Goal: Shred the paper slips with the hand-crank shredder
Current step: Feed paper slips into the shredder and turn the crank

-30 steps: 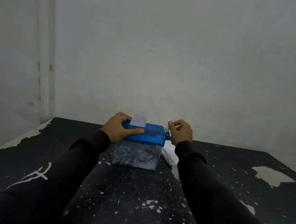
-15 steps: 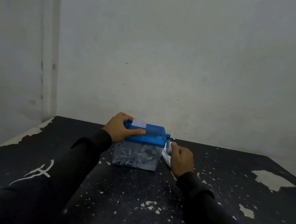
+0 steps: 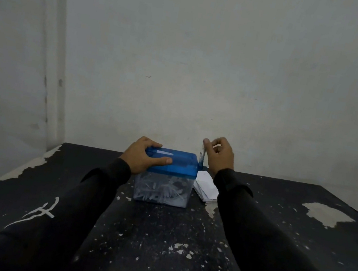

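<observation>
Shredder (image 3: 170, 164) gripped; right hand (image 3: 219, 154) pinches crank (image 3: 201, 156).

I see open table (image 3: 286, 234) to the right and in front of the shredder (image 3: 167, 175). The paper stack (image 3: 206, 186) lies just beside it, the wall (image 3: 207, 69) near behind.

right hand (image 3: 220, 156): risen from low beside shredder, crank (image 3: 201, 159) now upright | paper slip (image 3: 165, 153): sunk nearly flush into slot
</observation>
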